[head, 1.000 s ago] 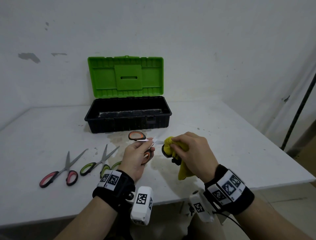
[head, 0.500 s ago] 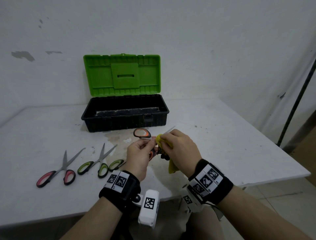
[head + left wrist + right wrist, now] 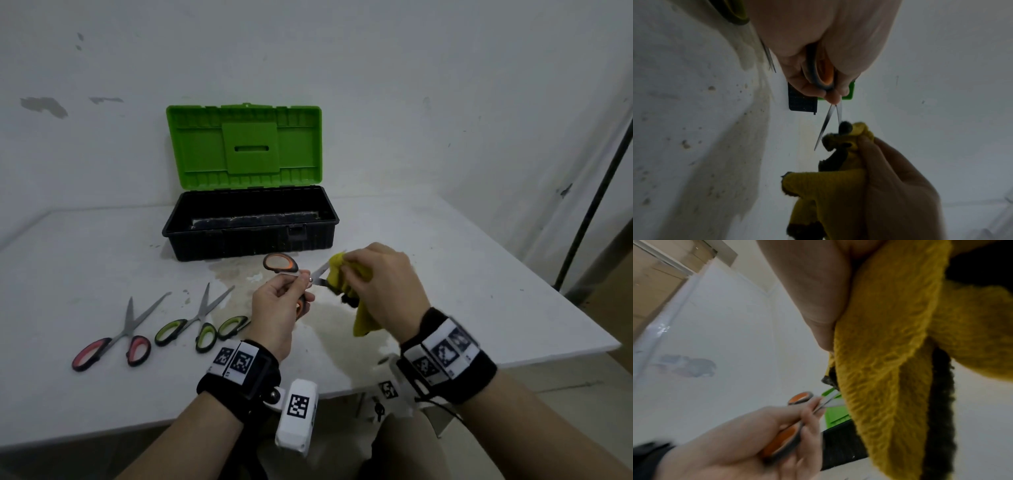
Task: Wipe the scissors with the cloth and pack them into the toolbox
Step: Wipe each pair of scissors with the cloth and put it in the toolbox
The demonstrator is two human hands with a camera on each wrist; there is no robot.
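Observation:
My left hand point(image 3: 279, 301) grips the orange-handled scissors point(image 3: 281, 263) by the handles, held above the table with the blades spread and pointing right. My right hand point(image 3: 380, 284) holds the yellow cloth point(image 3: 363, 322) bunched around one blade; the other blade point(image 3: 824, 128) is bare in the left wrist view. The right wrist view shows the cloth point(image 3: 890, 369) filling the frame and the left hand point(image 3: 756, 434) on the orange handles. The black toolbox point(image 3: 250, 236) stands behind the hands with its green lid point(image 3: 245, 147) upright.
On the table point(image 3: 479, 308) to the left lie red-handled scissors point(image 3: 113, 342) and green-handled scissors point(image 3: 191, 325), with a further green handle point(image 3: 233, 325) beside my left wrist. A dark pole point(image 3: 596, 192) stands at the right. The table's front edge is near my wrists.
The right hand has slid the cloth along the blade, away from the pivot toward the tip. The left hand keeps its hold on the handles.

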